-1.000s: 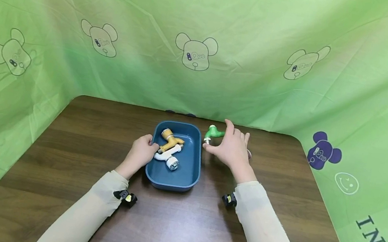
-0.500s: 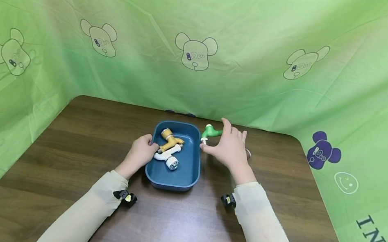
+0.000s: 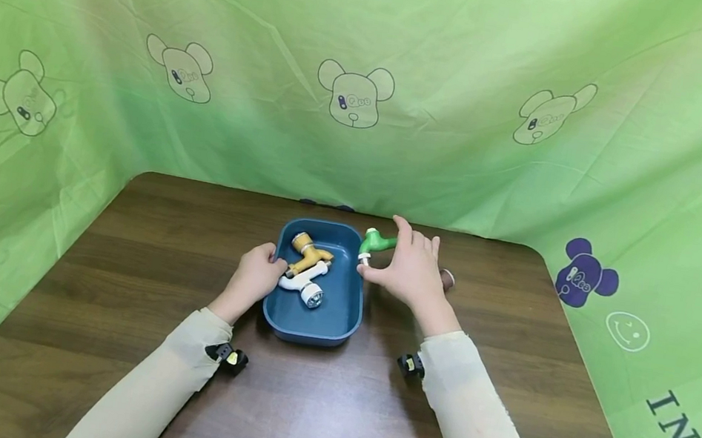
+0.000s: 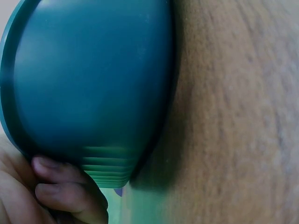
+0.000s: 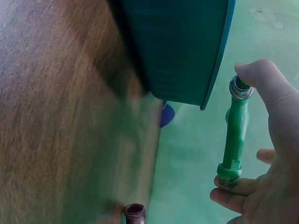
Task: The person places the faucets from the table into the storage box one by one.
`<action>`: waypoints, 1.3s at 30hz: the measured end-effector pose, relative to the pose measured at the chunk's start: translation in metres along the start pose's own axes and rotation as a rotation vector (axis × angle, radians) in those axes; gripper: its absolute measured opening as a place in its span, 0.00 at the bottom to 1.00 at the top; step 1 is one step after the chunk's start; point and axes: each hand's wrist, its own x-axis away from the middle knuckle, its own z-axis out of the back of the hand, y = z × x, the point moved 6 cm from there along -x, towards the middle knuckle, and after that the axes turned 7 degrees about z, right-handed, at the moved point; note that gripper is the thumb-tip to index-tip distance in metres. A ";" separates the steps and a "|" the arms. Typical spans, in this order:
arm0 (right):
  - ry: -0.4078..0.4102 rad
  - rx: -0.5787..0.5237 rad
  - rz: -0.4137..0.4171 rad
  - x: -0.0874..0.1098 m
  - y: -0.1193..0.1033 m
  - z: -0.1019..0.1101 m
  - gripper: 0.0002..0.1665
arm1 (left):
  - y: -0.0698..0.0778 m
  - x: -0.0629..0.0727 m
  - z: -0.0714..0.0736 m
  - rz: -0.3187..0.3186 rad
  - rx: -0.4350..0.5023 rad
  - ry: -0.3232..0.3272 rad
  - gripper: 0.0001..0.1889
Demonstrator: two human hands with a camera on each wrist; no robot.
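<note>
In the head view, the right-hand grip [image 3: 412,271] hides one end of the green faucet [image 3: 376,242] from us. Toward the far right corner of the table [image 3: 324,410], that hand also partly covers a brown thing [image 3: 447,280]. The left-hand grip [image 3: 257,275] conceals some of the tray's rim [image 3: 310,337]. We lose the table's near edge below the frame; in the left wrist view, its wood grain blurs.

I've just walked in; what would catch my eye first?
Probably the bright green tap, held in the right hand by the right side of the blue tub. In the tub lie a yellow tap and a white tap; the left hand grips its left side. Green cloth with cartoon heads hangs behind.
</note>
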 end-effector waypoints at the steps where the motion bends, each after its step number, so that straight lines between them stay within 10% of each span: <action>1: 0.003 0.000 0.003 0.000 0.000 0.000 0.70 | 0.000 0.000 0.000 -0.004 -0.003 0.002 0.15; 39: -0.074 -0.017 0.083 -0.006 -0.027 -0.007 0.72 | 0.000 0.000 0.000 0.006 0.002 -0.012 0.15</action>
